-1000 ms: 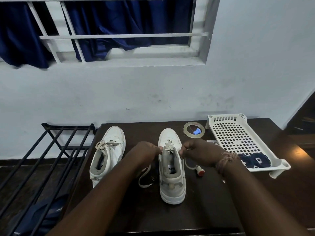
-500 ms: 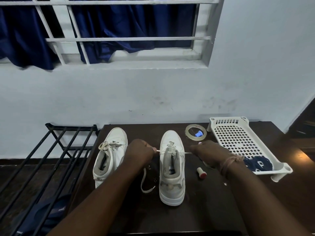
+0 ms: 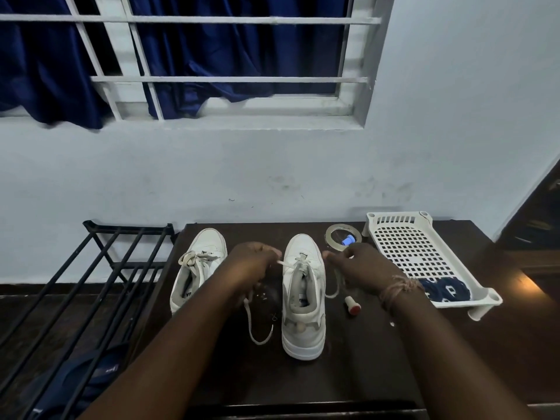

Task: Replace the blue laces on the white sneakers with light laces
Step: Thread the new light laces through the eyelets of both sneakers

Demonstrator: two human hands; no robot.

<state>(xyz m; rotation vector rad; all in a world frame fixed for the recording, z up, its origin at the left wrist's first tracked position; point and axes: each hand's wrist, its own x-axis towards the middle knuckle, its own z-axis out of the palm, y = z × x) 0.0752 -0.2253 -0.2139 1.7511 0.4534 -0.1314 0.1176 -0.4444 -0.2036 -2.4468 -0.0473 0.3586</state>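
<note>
At table centre, left hand (image 3: 251,262) pinches one end of the light flat lace (image 3: 257,325) at 9 o'clock of the white leather sneaker (image 3: 304,298); right hand (image 3: 362,266) pinches the other end at 3 o'clock. Dark wooden table (image 3: 348,374) against pale wall. Second white sneaker (image 3: 198,268) at 9; white perforated plastic tray (image 3: 424,259) holding blue laces (image 3: 445,291) at 3

A single wide-angle view comes from the person's head, looking forward and steeply down over both forearms onto the dark brown wooden table (image 3: 348,374), which fills the lower middle of the frame close by. It faces the pale blue-white painted wall (image 3: 272,171) behind the table's far edge, taking in the white-barred window with navy curtains (image 3: 212,56) at the top. Straight edges bow toward the frame's borders. There is no second view to overlap with.
</note>
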